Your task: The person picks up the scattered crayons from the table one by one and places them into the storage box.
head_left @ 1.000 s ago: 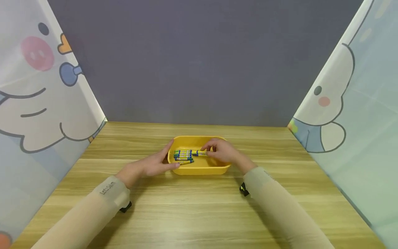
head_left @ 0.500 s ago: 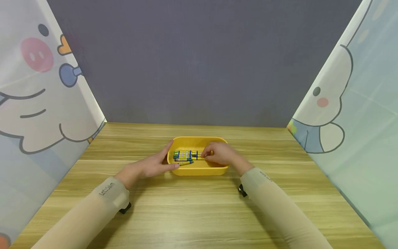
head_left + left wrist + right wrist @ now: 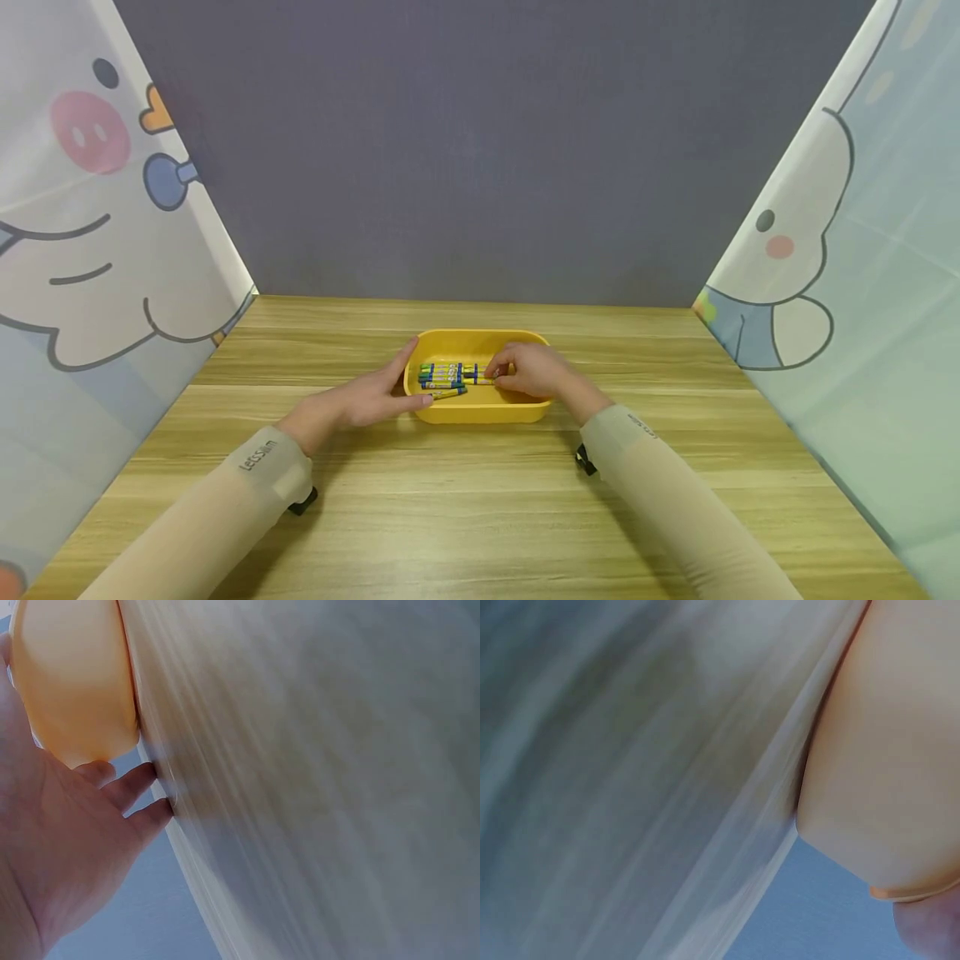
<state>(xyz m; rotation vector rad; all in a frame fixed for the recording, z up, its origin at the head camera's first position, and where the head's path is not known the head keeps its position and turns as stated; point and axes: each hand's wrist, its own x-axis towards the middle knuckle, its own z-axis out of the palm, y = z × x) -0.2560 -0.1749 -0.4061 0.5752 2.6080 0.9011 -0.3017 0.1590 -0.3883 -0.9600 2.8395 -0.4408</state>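
A shallow yellow plastic box (image 3: pixel 495 412) sits on the table. My left hand (image 3: pixel 367 397) holds its left end, the thumb over the near rim and the other fingers along the outer wall; in the left wrist view the left hand (image 3: pixel 67 832) has fingertips against the box's end. Inside lie several crayons (image 3: pixel 442 375) with yellow-and-blue wrappers and green tips, side by side at the left, with one slanted crayon (image 3: pixel 448 393) nearer the front. My right hand (image 3: pixel 530 369) reaches into the box and pinches a crayon (image 3: pixel 480 381) at its right end. Its fingertips partly hide the right-hand crayons.
The wood-grain table (image 3: pixel 480 500) surrounds the box. A dark grey panel (image 3: pixel 480 167) stands behind it, and cartoon-printed sheets (image 3: pixel 90 250) flank both sides. The right wrist view shows mostly the box's outer wall (image 3: pixel 885 750) and tabletop.
My right hand has moved slightly down and left inside the box, bringing a crayon beside the others in the right group. My left hand stays on the box.
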